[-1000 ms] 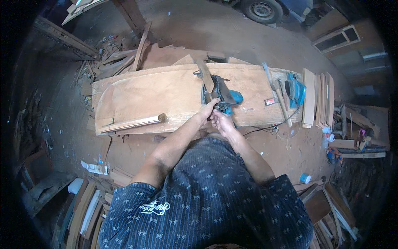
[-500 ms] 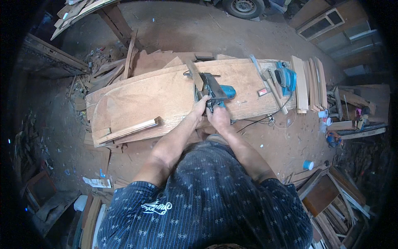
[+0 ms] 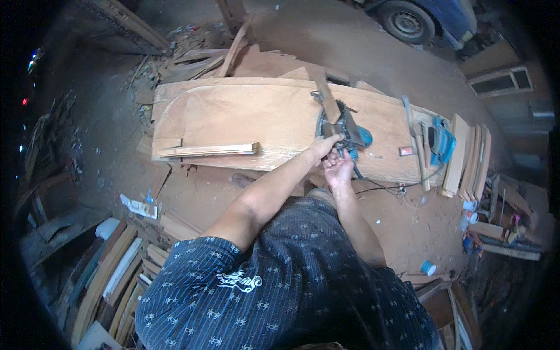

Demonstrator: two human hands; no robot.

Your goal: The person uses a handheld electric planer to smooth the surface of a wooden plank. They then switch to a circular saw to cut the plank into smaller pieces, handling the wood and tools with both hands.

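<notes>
A blue-and-black power saw [image 3: 363, 135] lies upturned on the wooden panel [image 3: 245, 116], with a narrow wooden piece [image 3: 330, 102] across it. My left hand [image 3: 319, 147] is closed on the near part of the saw, thumb along its dark plate. Just below it my right hand [image 3: 338, 172] is turned palm up, fingers curled at the saw's blue handle; what exactly they grip is partly hidden. A dark cord runs right from near my right hand.
At the panel's right lie a blue planer [image 3: 443, 146], a hammer [image 3: 423, 156], a small red box [image 3: 406, 151] and stacked boards [image 3: 466, 157]. Narrow strips [image 3: 207, 149] lie at left. Offcuts [image 3: 198, 64] pile behind; a vehicle wheel [image 3: 406, 20] stands beyond.
My view has swung, so the bench sits further right. My right hand has turned more palm up, fingers showing at the handle; my left hand keeps its hold on the saw.
</notes>
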